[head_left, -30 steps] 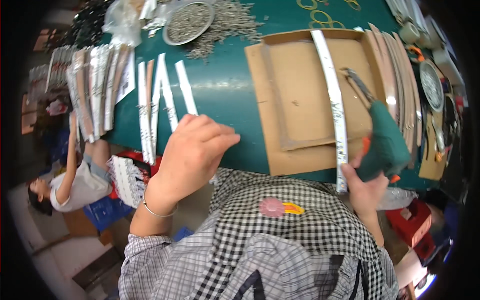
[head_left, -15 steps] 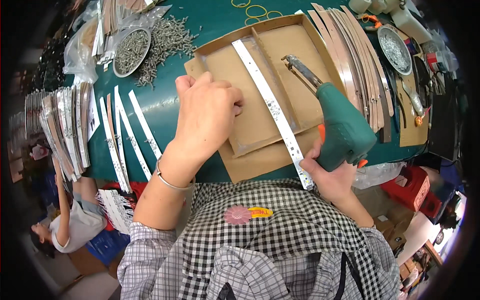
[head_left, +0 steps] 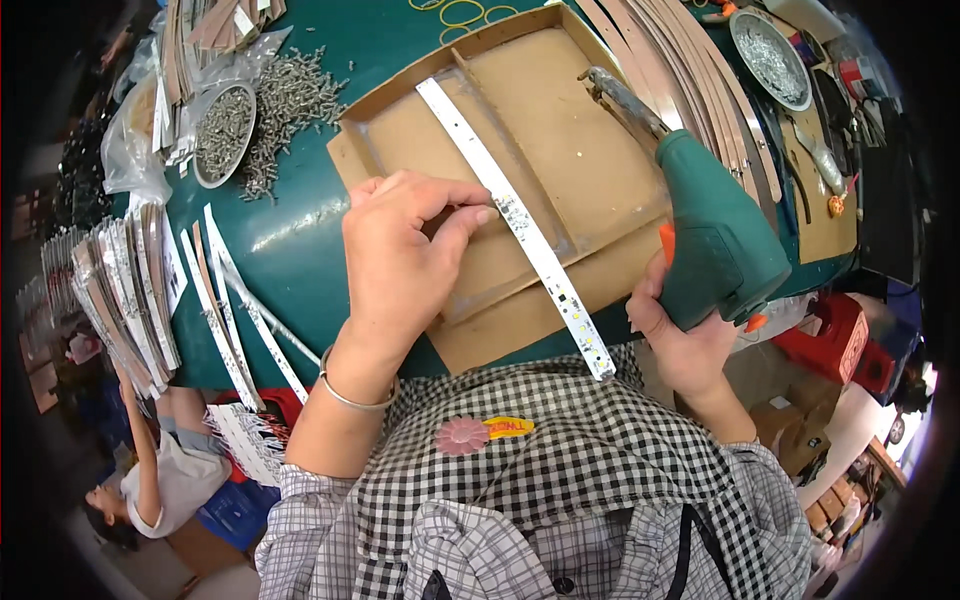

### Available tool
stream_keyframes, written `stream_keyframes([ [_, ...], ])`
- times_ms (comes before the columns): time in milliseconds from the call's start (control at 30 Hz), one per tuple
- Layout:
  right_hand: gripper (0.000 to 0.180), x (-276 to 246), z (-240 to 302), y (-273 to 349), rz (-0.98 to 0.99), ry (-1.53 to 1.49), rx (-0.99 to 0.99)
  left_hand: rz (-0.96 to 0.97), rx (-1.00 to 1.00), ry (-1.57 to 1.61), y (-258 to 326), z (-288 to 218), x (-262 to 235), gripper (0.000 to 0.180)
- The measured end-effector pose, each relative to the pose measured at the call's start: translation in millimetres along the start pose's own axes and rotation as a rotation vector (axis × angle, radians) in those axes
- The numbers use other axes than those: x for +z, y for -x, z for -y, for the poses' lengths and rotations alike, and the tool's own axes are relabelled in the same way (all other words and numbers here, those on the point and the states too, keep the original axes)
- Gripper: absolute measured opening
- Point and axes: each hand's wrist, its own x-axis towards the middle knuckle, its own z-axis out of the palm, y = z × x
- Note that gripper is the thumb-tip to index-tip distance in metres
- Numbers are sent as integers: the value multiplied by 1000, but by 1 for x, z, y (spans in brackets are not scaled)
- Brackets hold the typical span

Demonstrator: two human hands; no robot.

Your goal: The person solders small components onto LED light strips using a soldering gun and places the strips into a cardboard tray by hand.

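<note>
The left hand point(head_left: 405, 255) pinched the white LED strip point(head_left: 515, 222) lying in the cardboard tray point(head_left: 600, 150). The right hand point(head_left: 680, 340) squeezed tight around a green electric screwdriver point(head_left: 715, 235).

The long white circuit strip point(head_left: 520, 222) looks smooth and faintly glossy, dotted with small yellow chips. It lies on a shallow brown cardboard tray point(head_left: 560, 150), matt and scuffed. The green power screwdriver point(head_left: 715, 235) has a matt plastic body and a dull metal nose. The dark green tabletop point(head_left: 300, 225) shines glossily. Grey metal screws point(head_left: 290, 100) glint near its far left edge.
</note>
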Motion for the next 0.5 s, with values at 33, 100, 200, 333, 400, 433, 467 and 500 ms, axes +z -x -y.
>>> stream_keyframes([
  [33,45,-4,-3,1,46,57,-22,-28,-22,29,1,1,2,12],
  [100,61,-6,-3,2,90,113,-44,-15,-4,-7,1,-1,3,12],
  [200,29,-1,2,2,38,39,21,5,32,-60,1,0,4,11],
  [333,29,-2,2,1,22,-27,48,22,64,-114,-1,2,6,11],
  [400,29,-2,2,0,24,-43,53,24,75,-105,-1,3,6,11],
  [433,29,-2,4,-1,28,-58,53,22,84,-98,-1,3,6,11],
  [467,29,-2,4,-1,33,-72,53,24,83,-98,-1,4,6,11],
  [500,29,-3,3,-1,32,-73,55,13,110,-101,-1,5,7,12],
])
